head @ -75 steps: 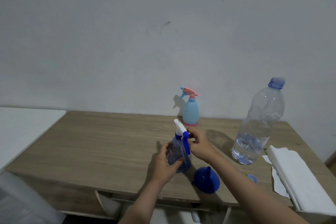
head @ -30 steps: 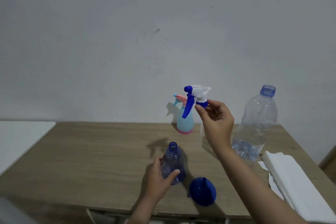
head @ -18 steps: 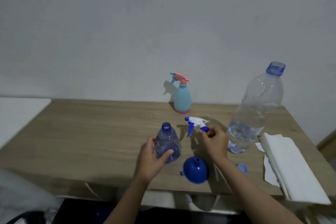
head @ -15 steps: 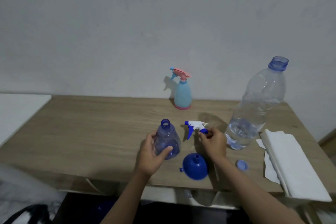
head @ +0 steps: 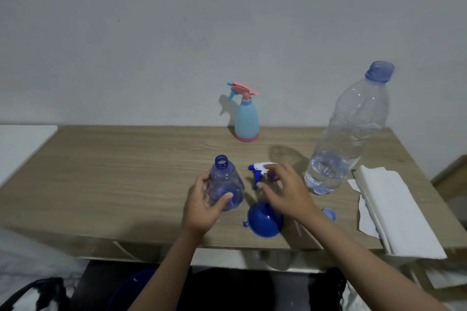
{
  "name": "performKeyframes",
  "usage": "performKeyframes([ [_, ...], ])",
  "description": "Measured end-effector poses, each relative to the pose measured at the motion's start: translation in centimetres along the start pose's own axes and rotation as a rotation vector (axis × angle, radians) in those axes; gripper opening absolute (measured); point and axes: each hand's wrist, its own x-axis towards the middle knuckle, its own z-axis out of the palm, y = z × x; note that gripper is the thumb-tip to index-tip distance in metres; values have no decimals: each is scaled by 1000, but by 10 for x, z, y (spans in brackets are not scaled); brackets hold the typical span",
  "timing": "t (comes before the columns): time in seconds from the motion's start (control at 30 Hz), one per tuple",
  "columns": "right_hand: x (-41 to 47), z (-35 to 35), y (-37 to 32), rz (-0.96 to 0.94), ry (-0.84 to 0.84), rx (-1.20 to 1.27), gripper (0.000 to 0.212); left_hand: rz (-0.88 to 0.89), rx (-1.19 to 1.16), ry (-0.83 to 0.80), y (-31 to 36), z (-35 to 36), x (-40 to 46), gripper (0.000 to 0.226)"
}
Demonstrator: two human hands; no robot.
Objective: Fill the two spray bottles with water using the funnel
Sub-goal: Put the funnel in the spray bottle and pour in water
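Beside the funnel (head: pixel 265 219), our left hand (head: pixel 202 206) grips the open blue bottle (head: pixel 225 184); our right hand (head: pixel 285 190) hovers spread, holding nothing, over the spray head (head: pixel 260 170).

Folded white paper towels (head: pixel 394 212) are lying on the wooden table's (head: pixel 113 184) right end; plain grey wall (head: pixel 151 33) (scuffed) standing behind.

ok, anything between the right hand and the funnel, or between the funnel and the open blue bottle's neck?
Nothing visible. The right hand hovers just above the funnel, fingers spread, the sprayer head beyond it. The blue bottle, steadied by the left hand, has its neck uncapped, and the table between them is bare.
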Motion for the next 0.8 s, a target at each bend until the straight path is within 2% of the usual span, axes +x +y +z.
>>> performKeyframes([
  [0.07,-4,-6,-15,-129,-316,-102,52,7,0,-6,-1,-1,0,60],
  [0.13,-3,-4,-20,-152,-637,-419,68,3,-10,-11,-1,-1,0,60],
  [0.17,-3,-1,-21,-160,-743,-573,74,0,-6,-15,-1,-1,-1,60],
  [0.27,-2,7,-20,-167,-848,-713,80,-2,23,-15,-2,-3,-1,60],
  [0.37,-2,4,-17,-168,-780,-644,77,-12,44,-13,-2,-4,-2,60],
  [0.47,-1,-13,-22,-99,-618,-470,73,-8,30,-14,0,-4,-2,59],
  [0.63,2,-47,-55,-48,-284,263,70,-1,33,3,-3,-4,-1,59],
  [0.7,7,-49,-68,-61,-187,417,69,0,37,3,-5,-4,0,60],
  [0.8,17,-42,-80,-5,-60,549,58,11,29,-4,-5,-4,0,64],
])
